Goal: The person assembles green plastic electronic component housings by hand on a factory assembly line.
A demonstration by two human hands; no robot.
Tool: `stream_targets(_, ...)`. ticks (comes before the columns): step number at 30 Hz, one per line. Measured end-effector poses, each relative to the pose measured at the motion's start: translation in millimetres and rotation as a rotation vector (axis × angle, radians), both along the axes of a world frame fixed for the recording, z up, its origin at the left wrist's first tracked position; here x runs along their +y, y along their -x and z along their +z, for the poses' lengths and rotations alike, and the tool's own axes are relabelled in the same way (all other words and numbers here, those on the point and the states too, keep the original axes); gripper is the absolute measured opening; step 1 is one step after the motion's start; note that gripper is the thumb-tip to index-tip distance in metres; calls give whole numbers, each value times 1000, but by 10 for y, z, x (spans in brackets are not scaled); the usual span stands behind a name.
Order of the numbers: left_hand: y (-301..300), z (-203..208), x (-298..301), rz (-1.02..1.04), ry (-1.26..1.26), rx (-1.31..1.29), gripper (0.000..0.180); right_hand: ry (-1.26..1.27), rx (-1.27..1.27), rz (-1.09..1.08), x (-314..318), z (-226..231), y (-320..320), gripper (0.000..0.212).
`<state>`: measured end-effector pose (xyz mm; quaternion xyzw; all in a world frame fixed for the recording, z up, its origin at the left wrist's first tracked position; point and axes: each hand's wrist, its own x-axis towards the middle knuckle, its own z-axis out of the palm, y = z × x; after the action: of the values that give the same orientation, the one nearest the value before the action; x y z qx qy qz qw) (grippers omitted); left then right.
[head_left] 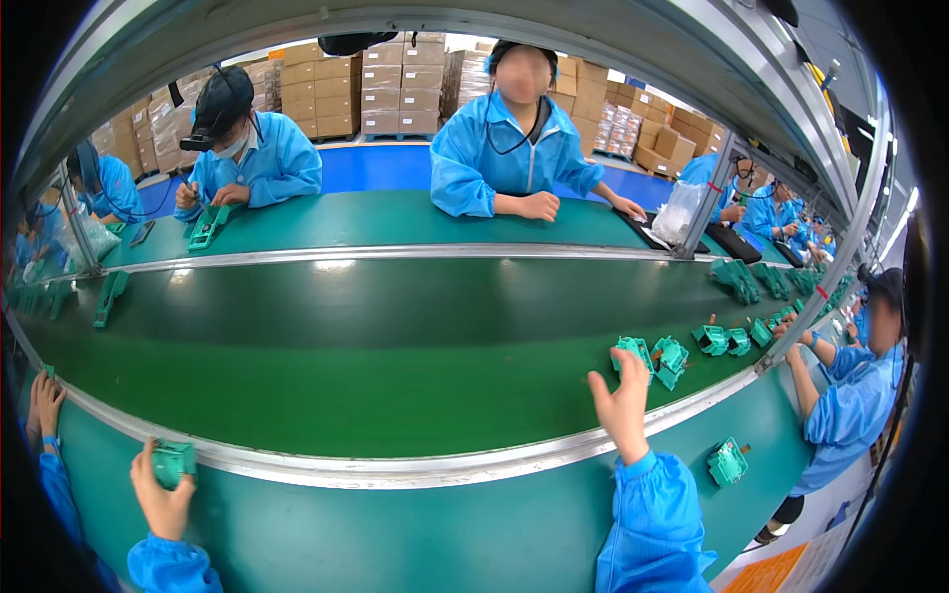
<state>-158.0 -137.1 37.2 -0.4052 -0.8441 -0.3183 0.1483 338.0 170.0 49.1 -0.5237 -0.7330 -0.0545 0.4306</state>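
Observation:
My left hand (163,502) is closed around a green plastic housing (175,463) at the near left, just above the near worktop. My right hand (625,403) reaches over the belt's near rail with thumb and fingers apart. Just beyond its fingertips, partly covered by them, is another green housing (635,348); whether they touch cannot be told. Right beside that one sits a similar green housing (670,363) on the belt. One more green housing (729,463), with a small brownish tab, rests on the near worktop to the right of my right forearm.
A green conveyor belt (395,356) runs across between metal rails. Several green housings (736,341) line its right side; a long green part (111,296) lies at its left. Metal posts (707,203) rise from the frame. Co-workers sit opposite and at both sides; a neighbour's hands (45,403) show far left.

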Motion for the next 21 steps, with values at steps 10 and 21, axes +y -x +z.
stream_targets(10,886,-326,-367,232,15,43,62,55,-210,-227,237,-336,-445,30)
stream_targets(21,-1383,222,1092,-713,-70,-80,44,70,-58,229,-54,-136,203,33)
